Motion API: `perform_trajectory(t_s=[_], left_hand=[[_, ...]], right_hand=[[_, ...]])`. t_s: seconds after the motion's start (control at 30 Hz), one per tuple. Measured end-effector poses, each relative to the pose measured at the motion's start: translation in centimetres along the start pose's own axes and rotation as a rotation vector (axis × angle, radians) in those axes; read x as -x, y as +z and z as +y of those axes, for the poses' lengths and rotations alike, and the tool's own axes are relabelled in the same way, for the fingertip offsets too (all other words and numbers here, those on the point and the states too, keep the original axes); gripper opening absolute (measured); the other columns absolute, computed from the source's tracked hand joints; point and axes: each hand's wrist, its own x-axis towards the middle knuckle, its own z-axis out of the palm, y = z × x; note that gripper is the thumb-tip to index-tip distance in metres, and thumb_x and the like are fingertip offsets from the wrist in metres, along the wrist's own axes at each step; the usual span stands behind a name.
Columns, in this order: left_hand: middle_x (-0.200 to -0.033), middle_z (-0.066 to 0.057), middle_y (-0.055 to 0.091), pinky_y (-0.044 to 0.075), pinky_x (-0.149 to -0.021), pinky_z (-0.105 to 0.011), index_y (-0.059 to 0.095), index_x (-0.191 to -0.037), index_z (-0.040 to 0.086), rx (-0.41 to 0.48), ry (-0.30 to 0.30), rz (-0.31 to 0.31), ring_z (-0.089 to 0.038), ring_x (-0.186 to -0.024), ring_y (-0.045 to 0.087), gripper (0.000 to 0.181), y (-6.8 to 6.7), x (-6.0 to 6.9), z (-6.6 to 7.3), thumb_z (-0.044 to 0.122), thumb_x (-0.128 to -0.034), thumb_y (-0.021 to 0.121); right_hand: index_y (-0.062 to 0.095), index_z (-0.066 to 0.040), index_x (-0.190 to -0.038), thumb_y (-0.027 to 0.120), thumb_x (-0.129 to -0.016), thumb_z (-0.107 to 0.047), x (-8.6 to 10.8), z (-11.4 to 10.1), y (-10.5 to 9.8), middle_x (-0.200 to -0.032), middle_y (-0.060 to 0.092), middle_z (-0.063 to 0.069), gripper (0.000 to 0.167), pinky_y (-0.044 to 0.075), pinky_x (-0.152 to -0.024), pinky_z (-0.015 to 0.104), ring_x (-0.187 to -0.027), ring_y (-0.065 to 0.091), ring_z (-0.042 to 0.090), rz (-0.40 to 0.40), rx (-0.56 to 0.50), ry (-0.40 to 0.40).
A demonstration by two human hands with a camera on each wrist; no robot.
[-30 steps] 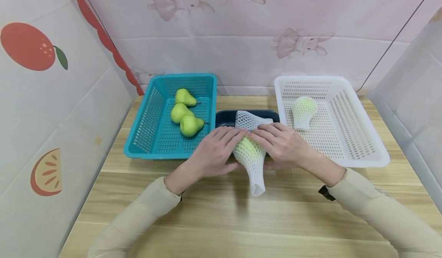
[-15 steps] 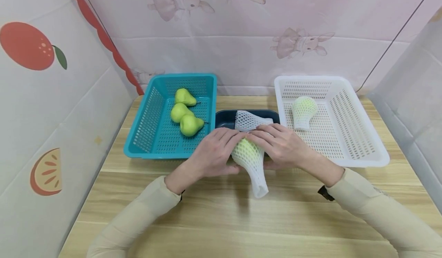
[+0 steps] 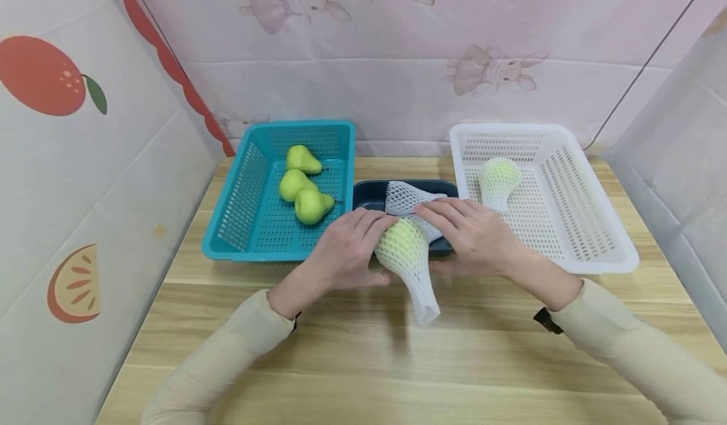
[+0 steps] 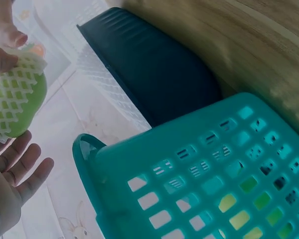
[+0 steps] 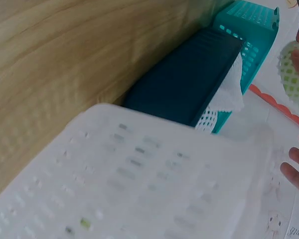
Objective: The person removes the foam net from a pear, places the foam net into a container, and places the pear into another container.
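Note:
A green pear (image 3: pixel 402 245) in a white foam net sleeve is above the near edge of the dark tray, its sleeve's narrow tail (image 3: pixel 423 302) pointing toward me. My left hand (image 3: pixel 344 251) grips it from the left; in the left wrist view the thumb lies on the netting and part of the pear (image 4: pixel 35 102) shows bare. My right hand (image 3: pixel 476 235) is just to the right of the pear, fingers loosely extended. The right wrist view catches its thumb by the netted pear (image 5: pixel 293 82). White net sleeves (image 3: pixel 406 197) lie in the dark tray (image 3: pixel 369 192), partly hidden by the hands.
At left, a teal basket (image 3: pixel 227 248) contains three bare green pears (image 3: pixel 313 206). A white basket (image 3: pixel 602 264) on the right holds one netted pear (image 3: pixel 500 179). Everything stands on a wooden table (image 3: pixel 363 362), with patterned walls behind and at the sides.
My right hand has drawn off the pear to the right, uncovering more of a net sleeve in the tray. The pear has shifted slightly left with my left hand still on it.

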Motion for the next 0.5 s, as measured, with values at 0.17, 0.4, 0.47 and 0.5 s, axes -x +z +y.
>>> perform_trajectory(t_s=[0.17,0.4,0.47,0.5], left_hand=[[-0.116,-0.010,0.074,0.061,-0.092,-0.034,0.066,-0.127,0.004,-0.016,-0.022,-0.021,-0.025,-0.102,0.070,0.098,-0.2,0.3,-0.4,0.060,-0.0535,0.096],[-0.114,-0.010,0.074,0.062,-0.089,-0.034,0.067,-0.126,0.004,-0.066,-0.045,-0.017,-0.025,-0.099,0.070,0.088,-0.4,0.7,-0.7,0.057,-0.0600,0.091],[-0.113,-0.010,0.074,0.062,-0.088,-0.033,0.067,-0.126,0.003,-0.090,-0.051,-0.012,-0.025,-0.098,0.070,0.085,-0.3,0.7,-0.8,0.055,-0.0616,0.089],[-0.113,-0.011,0.074,0.062,-0.088,-0.033,0.067,-0.125,0.003,-0.099,-0.054,-0.011,-0.025,-0.098,0.071,0.085,-0.3,0.7,-0.8,0.055,-0.0621,0.089]], right_hand=[[0.061,0.000,-0.141,0.072,-0.088,-0.065,0.6,0.4,-1.2,-0.125,0.072,0.017,0.085,0.065,-0.084,0.048,-0.105,0.074,0.035,-0.022,-0.074,0.096],[0.053,-0.003,-0.149,0.069,-0.098,-0.051,1.1,-0.9,-2.8,-0.132,0.072,0.013,0.072,0.064,-0.085,0.045,-0.112,0.072,0.027,-0.117,-0.350,0.404],[0.050,-0.007,-0.153,0.077,-0.095,-0.041,1.0,-1.6,-3.2,-0.134,0.071,0.009,0.072,0.064,-0.085,0.042,-0.112,0.070,0.022,-0.192,-0.462,0.541],[0.048,-0.009,-0.155,0.079,-0.093,-0.036,0.9,-1.9,-3.4,-0.135,0.071,0.008,0.074,0.063,-0.086,0.041,-0.111,0.069,0.020,-0.227,-0.513,0.606]])
